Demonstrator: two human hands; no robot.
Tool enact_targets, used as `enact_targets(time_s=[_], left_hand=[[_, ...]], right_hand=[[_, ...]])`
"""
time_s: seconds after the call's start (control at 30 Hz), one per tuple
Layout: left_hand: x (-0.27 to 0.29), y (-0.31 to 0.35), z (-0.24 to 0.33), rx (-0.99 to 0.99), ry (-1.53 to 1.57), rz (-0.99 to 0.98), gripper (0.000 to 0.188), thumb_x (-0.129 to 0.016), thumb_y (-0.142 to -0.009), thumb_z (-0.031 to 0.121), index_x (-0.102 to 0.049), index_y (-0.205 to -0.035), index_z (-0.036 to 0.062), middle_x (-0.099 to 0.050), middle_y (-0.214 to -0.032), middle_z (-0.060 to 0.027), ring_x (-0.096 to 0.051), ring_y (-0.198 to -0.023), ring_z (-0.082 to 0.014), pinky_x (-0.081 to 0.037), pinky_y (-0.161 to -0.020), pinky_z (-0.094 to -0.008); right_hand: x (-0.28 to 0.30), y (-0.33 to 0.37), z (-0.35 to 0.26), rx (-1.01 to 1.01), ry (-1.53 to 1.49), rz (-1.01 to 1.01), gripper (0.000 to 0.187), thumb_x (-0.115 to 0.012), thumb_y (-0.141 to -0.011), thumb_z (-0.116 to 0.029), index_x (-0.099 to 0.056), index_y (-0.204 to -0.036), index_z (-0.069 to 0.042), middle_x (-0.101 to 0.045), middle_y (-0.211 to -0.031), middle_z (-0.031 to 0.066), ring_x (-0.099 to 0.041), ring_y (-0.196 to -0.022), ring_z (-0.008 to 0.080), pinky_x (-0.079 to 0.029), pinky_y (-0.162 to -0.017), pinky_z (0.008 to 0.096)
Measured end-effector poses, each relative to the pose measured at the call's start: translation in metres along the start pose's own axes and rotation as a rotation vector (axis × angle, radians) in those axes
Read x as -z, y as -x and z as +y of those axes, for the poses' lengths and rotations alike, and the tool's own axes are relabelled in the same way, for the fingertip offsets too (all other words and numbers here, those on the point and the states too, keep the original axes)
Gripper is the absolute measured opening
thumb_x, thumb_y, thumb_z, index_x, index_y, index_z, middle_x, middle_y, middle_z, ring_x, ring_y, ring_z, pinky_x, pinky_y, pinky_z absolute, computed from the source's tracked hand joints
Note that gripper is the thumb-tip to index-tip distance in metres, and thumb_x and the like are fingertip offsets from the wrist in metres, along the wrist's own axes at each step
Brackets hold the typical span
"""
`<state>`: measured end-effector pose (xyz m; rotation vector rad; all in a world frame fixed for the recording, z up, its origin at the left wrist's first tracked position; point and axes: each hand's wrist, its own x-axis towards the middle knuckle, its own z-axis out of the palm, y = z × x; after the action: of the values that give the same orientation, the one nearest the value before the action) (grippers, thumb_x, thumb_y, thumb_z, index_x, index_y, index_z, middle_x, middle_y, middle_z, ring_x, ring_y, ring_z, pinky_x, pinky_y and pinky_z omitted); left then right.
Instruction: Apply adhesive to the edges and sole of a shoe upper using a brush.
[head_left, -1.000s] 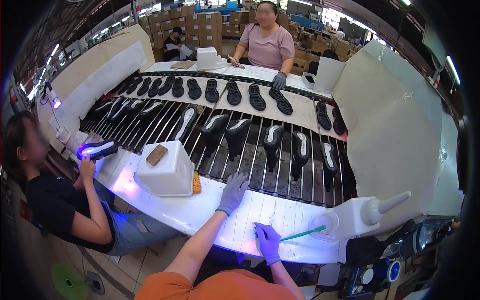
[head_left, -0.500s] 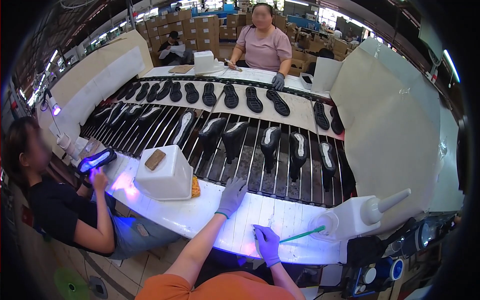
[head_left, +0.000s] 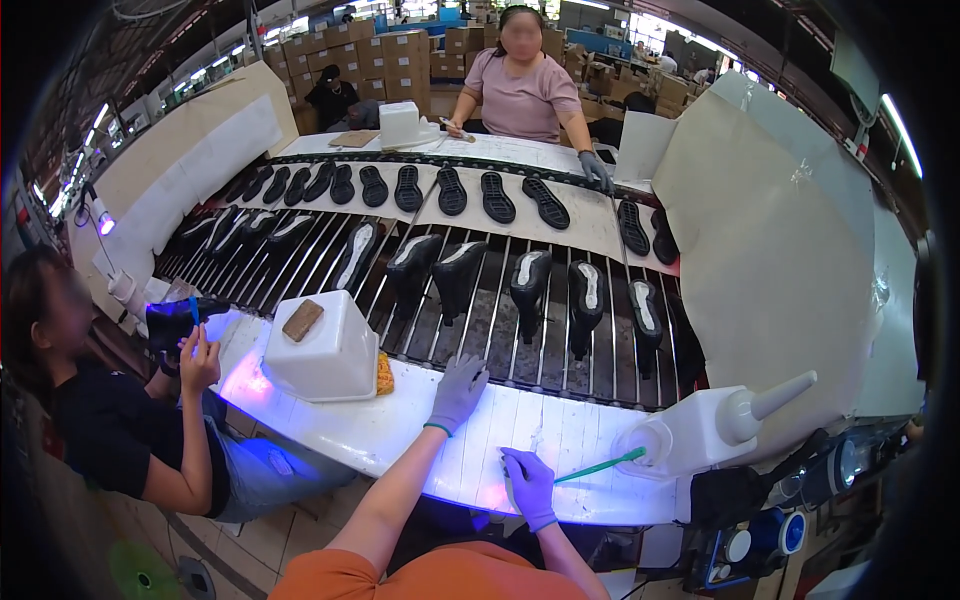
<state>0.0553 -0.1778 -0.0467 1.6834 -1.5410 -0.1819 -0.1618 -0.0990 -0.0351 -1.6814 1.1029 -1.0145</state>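
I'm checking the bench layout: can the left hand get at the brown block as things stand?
Probably yes: the left hand looks empty, and the brown block lies uncovered on top of the white container, with nothing visible blocking it from above.

The seated co-worker (head_left: 110,400) at left has turned the black shoe (head_left: 180,325), so its white sole no longer faces up, and now raises a thin blue tool (head_left: 194,308) in one hand (head_left: 200,362). Across the conveyor (head_left: 470,320), the standing co-worker's grey-gloved hand (head_left: 597,172) has slid farther right.
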Motion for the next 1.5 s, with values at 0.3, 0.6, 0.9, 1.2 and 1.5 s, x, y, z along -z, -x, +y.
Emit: enact_targets(time_s=[0.3, 0.6, 0.9, 1.2, 1.5], left_hand=[[0.001, -0.001, 0.000, 0.033, -0.007, -0.045, 0.030, -0.058, -0.092, 0.025, -0.064, -0.114, 0.0054, -0.061, -0.120, -0.0201, -0.051, -0.121, -0.0394, -0.034, -0.108, -0.0461], [-0.010, 0.001, -0.011, 0.003, -0.034, -0.040, 0.032, -0.058, -0.092, 0.026, -0.062, -0.116, 0.0056, -0.061, -0.122, -0.0209, -0.050, -0.124, -0.0387, -0.030, -0.111, -0.0475], [-0.008, 0.001, -0.006, 0.001, -0.036, -0.038, 0.032, -0.057, -0.092, 0.026, -0.062, -0.116, 0.0061, -0.061, -0.121, -0.0211, -0.050, -0.122, -0.0396, -0.032, -0.110, -0.0467], [-0.009, 0.001, -0.003, -0.094, -0.056, 0.061, 0.025, -0.059, -0.088, 0.020, -0.062, -0.106, 0.0046, -0.060, -0.102, -0.0152, -0.053, -0.105, -0.0369, -0.037, -0.103, -0.0465], [-0.008, 0.002, -0.004, -0.034, -0.057, 0.003, 0.030, -0.059, -0.089, 0.023, -0.062, -0.113, 0.0047, -0.061, -0.113, -0.0172, -0.050, -0.115, -0.0397, -0.038, -0.102, -0.0468]], right_hand=[[0.002, -0.002, -0.005, 0.020, 0.015, -0.001, 0.017, -0.065, -0.087, -0.008, -0.072, -0.103, -0.005, -0.067, -0.079, 0.0097, -0.061, -0.064, 0.0152, -0.048, -0.061, 0.0277], [0.003, -0.002, -0.004, 0.031, 0.018, -0.011, 0.019, -0.062, -0.087, -0.007, -0.072, -0.103, -0.004, -0.066, -0.077, 0.0090, -0.060, -0.064, 0.0150, -0.046, -0.059, 0.0272], [0.003, -0.001, 0.001, 0.021, 0.015, -0.004, 0.017, -0.065, -0.087, -0.009, -0.072, -0.102, -0.006, -0.067, -0.079, 0.0099, -0.061, -0.064, 0.0160, -0.048, -0.060, 0.0280], [0.004, -0.002, -0.002, 0.049, 0.031, -0.002, 0.017, -0.065, -0.087, -0.009, -0.072, -0.103, -0.006, -0.067, -0.078, 0.0097, -0.060, -0.063, 0.0159, -0.048, -0.060, 0.0282], [0.005, -0.002, -0.001, 0.059, 0.027, -0.001, 0.017, -0.065, -0.087, -0.010, -0.072, -0.103, -0.006, -0.066, -0.078, 0.0100, -0.060, -0.064, 0.0169, -0.047, -0.060, 0.0287]])
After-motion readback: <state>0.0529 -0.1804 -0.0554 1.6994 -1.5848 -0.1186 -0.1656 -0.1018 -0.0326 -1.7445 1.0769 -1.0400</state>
